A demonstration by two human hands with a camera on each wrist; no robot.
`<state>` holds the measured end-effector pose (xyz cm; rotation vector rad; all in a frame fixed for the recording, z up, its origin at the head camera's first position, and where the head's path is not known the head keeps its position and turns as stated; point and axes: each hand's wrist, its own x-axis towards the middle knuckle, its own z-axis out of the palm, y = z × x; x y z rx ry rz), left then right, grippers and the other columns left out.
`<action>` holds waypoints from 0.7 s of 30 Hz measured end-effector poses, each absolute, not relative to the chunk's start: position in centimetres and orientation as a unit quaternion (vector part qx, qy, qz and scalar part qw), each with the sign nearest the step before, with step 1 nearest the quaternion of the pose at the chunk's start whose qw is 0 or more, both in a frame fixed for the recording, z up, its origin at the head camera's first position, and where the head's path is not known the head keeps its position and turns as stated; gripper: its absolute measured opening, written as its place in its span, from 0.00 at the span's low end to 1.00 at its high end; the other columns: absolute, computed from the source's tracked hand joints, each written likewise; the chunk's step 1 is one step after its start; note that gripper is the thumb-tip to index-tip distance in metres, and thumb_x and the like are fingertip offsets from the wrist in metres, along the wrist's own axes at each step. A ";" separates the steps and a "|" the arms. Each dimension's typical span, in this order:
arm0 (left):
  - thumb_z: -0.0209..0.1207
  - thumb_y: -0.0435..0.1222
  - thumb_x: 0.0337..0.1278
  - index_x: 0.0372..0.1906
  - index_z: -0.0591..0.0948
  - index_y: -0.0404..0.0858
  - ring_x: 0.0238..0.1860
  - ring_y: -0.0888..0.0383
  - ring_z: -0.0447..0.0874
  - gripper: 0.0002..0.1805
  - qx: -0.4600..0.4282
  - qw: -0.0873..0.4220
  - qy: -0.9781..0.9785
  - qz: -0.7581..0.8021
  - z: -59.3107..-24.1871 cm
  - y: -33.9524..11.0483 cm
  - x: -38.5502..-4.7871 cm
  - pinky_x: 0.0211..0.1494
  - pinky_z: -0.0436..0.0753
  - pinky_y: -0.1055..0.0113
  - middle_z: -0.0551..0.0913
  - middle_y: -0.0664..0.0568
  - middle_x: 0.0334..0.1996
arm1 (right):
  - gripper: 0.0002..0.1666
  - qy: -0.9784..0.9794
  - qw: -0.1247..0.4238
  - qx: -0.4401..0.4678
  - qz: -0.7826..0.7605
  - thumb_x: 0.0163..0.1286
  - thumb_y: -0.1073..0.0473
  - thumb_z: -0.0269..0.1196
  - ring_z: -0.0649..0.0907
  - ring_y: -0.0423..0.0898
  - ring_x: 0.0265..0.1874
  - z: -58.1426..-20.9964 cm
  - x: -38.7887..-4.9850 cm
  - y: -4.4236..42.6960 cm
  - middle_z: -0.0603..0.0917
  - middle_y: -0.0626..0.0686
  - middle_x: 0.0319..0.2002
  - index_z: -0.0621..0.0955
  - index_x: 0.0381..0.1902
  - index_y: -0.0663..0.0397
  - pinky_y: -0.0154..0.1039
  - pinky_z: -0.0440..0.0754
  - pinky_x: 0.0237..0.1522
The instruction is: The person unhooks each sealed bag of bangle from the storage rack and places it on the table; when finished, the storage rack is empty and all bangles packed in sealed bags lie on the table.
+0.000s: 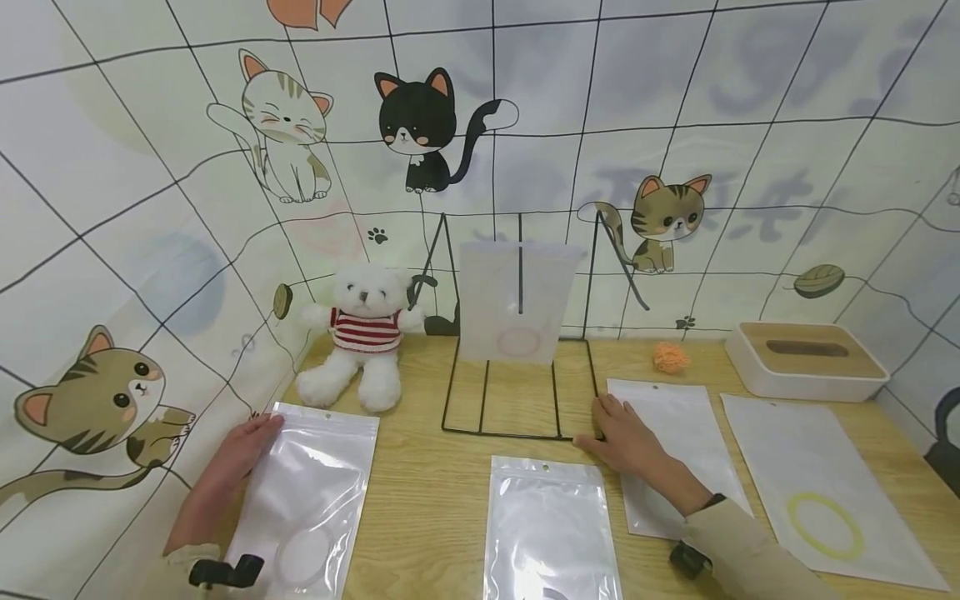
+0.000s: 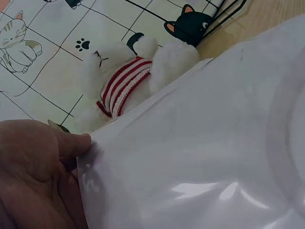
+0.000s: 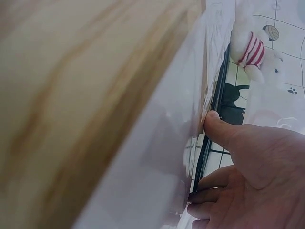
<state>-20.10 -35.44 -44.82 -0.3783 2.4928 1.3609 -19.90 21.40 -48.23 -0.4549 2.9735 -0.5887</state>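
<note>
At the left, my left hand point(image 1: 243, 446) pinches the upper left corner of a glossy white zip bag point(image 1: 322, 492); the left wrist view shows the thumb point(image 2: 74, 143) on top of its edge. A pale ring shows low on this bag. My right hand point(image 1: 626, 433) grips the front right corner of a black wire rack point(image 1: 498, 434), thumb at the front wire and fingers by the side wire. On the rack hangs a white zip bag point(image 1: 491, 292) with a faint pink ring. Another zip bag point(image 1: 551, 525) lies before the rack, and one more point(image 1: 675, 450) lies under the right forearm.
A white teddy bear point(image 1: 367, 329) in a red-striped shirt sits left of the rack. At far right lies a zip bag with a yellow ring point(image 1: 825, 525). Behind it stand a white tissue box point(image 1: 806, 367) and an orange fluffy ball point(image 1: 671, 357). Cat-printed walls border the wooden table point(image 1: 427, 500).
</note>
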 end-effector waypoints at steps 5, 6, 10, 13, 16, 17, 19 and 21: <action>0.35 0.57 0.78 0.75 0.53 0.23 0.64 0.32 0.68 0.43 -0.117 0.145 0.878 0.441 -45.8 -36.5 -20.4 0.70 0.68 0.37 0.59 0.23 0.70 | 0.49 0.970 0.040 -0.145 -0.192 0.73 0.44 0.60 0.59 0.72 0.73 -48.1 -19.9 21.3 0.58 0.78 0.72 0.59 0.70 0.82 0.66 0.55 0.74; 0.35 0.58 0.77 0.75 0.53 0.23 0.63 0.32 0.69 0.44 -0.117 0.148 0.878 0.440 -46.0 -36.7 -20.5 0.69 0.69 0.37 0.60 0.23 0.70 | 0.49 0.970 0.040 -0.145 -0.192 0.73 0.44 0.60 0.59 0.72 0.73 -48.1 -19.9 21.3 0.58 0.78 0.72 0.59 0.70 0.82 0.66 0.55 0.74; 0.36 0.61 0.75 0.75 0.55 0.23 0.64 0.31 0.68 0.46 -0.112 0.160 0.886 0.420 -46.2 -37.3 -20.7 0.69 0.68 0.35 0.61 0.24 0.69 | 0.49 0.970 0.040 -0.144 -0.193 0.73 0.44 0.60 0.59 0.72 0.72 -48.0 -19.8 21.3 0.58 0.78 0.72 0.60 0.70 0.82 0.66 0.55 0.74; 0.38 0.60 0.76 0.73 0.59 0.24 0.65 0.32 0.68 0.44 -0.104 0.155 0.902 0.390 -46.4 -37.4 -20.9 0.68 0.70 0.36 0.64 0.25 0.68 | 0.48 0.970 0.039 -0.145 -0.191 0.73 0.45 0.60 0.59 0.73 0.72 -47.9 -19.8 21.3 0.58 0.79 0.71 0.60 0.70 0.82 0.66 0.55 0.73; 0.41 0.54 0.77 0.68 0.66 0.21 0.60 0.31 0.72 0.38 -0.100 0.121 0.924 0.348 -46.5 -36.9 -21.2 0.62 0.76 0.38 0.69 0.24 0.64 | 0.49 0.970 0.040 -0.145 -0.191 0.73 0.45 0.60 0.59 0.73 0.72 -47.9 -19.8 21.3 0.58 0.79 0.72 0.59 0.70 0.82 0.66 0.55 0.73; 0.43 0.52 0.77 0.66 0.68 0.21 0.57 0.33 0.74 0.36 -0.103 0.107 0.931 0.335 -46.6 -36.7 -21.2 0.60 0.78 0.40 0.71 0.24 0.61 | 0.49 0.970 0.041 -0.145 -0.190 0.73 0.45 0.60 0.59 0.72 0.72 -47.9 -19.8 21.3 0.58 0.79 0.72 0.59 0.70 0.82 0.66 0.55 0.74; 0.47 0.48 0.76 0.62 0.71 0.21 0.51 0.34 0.76 0.32 -0.116 0.078 0.939 0.313 -46.8 -36.1 -21.4 0.54 0.81 0.43 0.74 0.24 0.57 | 0.49 0.970 0.043 -0.144 -0.190 0.73 0.44 0.60 0.59 0.72 0.72 -47.9 -19.9 21.3 0.58 0.78 0.72 0.59 0.70 0.82 0.66 0.55 0.74; 0.50 0.46 0.74 0.59 0.74 0.21 0.47 0.37 0.76 0.28 -0.132 0.054 0.944 0.297 -47.1 -35.7 -21.5 0.48 0.82 0.47 0.76 0.26 0.53 | 0.49 0.970 0.044 -0.145 -0.189 0.73 0.45 0.60 0.60 0.72 0.72 -47.9 -19.9 21.3 0.58 0.78 0.72 0.59 0.70 0.82 0.66 0.55 0.74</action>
